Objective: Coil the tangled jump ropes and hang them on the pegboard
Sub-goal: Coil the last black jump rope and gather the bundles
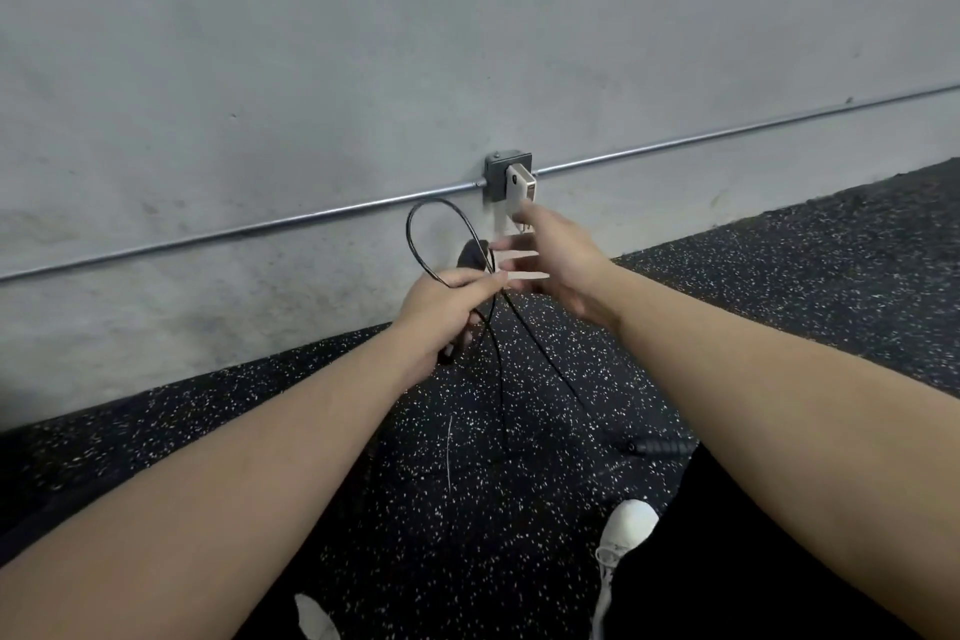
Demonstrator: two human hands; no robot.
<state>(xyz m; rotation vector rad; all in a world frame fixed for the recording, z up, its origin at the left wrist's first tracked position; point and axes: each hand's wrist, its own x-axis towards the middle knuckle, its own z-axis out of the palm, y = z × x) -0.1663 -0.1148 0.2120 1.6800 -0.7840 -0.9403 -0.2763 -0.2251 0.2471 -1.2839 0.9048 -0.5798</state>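
Low, left hand (pixel 441 307) grips looped jump rope (pixel 421 244); right hand (pixel 561 260) reaches, fingers straight.

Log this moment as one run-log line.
stage: coiling | left hand: grips jump rope loop | right hand: open, fingers blurred | far handle: on floor | pegboard: not visible

Both bare forearms reach forward. Left hand (pixel 441 309) is curled tight, fingertips pinched together at the front. Right hand (pixel 558 260) sits just beside it, slightly higher, fingers straight and spread, blurred, pointing toward the left hand.
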